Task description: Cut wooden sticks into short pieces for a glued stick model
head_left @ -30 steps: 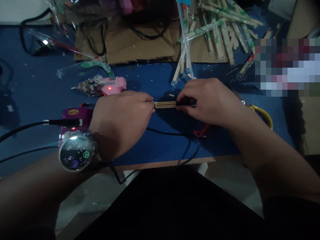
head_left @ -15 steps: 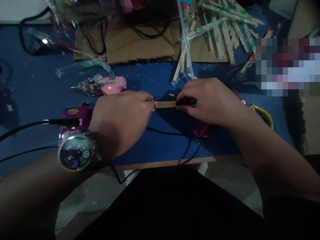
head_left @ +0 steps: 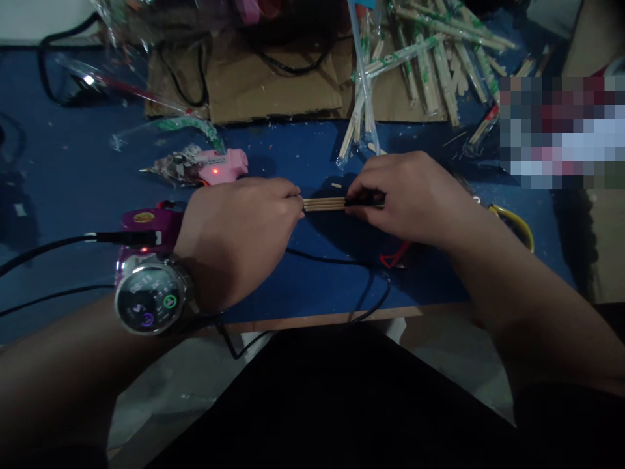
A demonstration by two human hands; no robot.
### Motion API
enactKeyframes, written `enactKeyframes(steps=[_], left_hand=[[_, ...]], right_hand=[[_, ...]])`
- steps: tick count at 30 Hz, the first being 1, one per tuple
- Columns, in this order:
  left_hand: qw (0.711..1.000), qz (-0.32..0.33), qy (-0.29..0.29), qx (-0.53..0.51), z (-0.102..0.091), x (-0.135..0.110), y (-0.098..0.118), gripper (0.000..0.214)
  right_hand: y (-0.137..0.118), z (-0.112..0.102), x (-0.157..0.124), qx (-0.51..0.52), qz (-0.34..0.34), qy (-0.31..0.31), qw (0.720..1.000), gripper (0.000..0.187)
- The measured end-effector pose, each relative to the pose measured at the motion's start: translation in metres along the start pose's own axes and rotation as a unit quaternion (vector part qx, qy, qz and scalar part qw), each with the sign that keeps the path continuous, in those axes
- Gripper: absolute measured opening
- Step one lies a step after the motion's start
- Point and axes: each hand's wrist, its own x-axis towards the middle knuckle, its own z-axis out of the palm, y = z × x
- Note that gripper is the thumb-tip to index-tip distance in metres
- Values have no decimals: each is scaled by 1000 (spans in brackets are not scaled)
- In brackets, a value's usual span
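A dim room surrounds a blue tabletop (head_left: 332, 290), its near edge a strip of bare brown along the person's dark-clothed lap. Low over the middle of that blue, a small row of thin wooden sticks (head_left: 324, 204) runs sideways between two bare hands, the sticks lying side by side. The left hand (head_left: 239, 238) pinches their left end between its fingertips, the back of the hand turned up. The right hand (head_left: 415, 195) pinches the other end between thumb and fingers; deep shadow under its knuckles hides how far the sticks reach inside.

Just beyond the sticks lies a short pale scrap (head_left: 336, 185). Nearer the lap, a black cord (head_left: 332, 262) curves over the blue, and a small red object (head_left: 394, 256) sits below the right hand. A yellow loop handle (head_left: 522, 225) shows beyond the right wrist. Beside the left hand is a pink glue gun (head_left: 229, 164) with a lit red light, its nozzle end wrapped in ragged material. A purple device (head_left: 146, 223), also with a red light, lies near the watch (head_left: 150, 299) on the left wrist. Farther back, cardboard (head_left: 273, 94) lies flat, with wrapped chopsticks (head_left: 426, 78) heaped at its right.
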Motion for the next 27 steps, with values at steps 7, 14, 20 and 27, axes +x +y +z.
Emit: enactKeyframes(steps=[7, 14, 20, 27], left_hand=[[1000, -4, 0, 3, -1, 0, 0, 44], [1000, 0, -2, -12, -1, 0, -1, 45], [1000, -5, -1, -5, -1, 0, 1, 47], [1000, 0, -2, -4, -2, -1, 0, 46]], right_hand=[[-1, 0, 1, -1, -1, 1, 1000, 18], [-1, 0, 1, 3, 0, 1, 1000, 17], [-2, 0, 2, -2, 4, -3, 1000, 17], [1, 1, 1, 4, -5, 9, 1000, 21]])
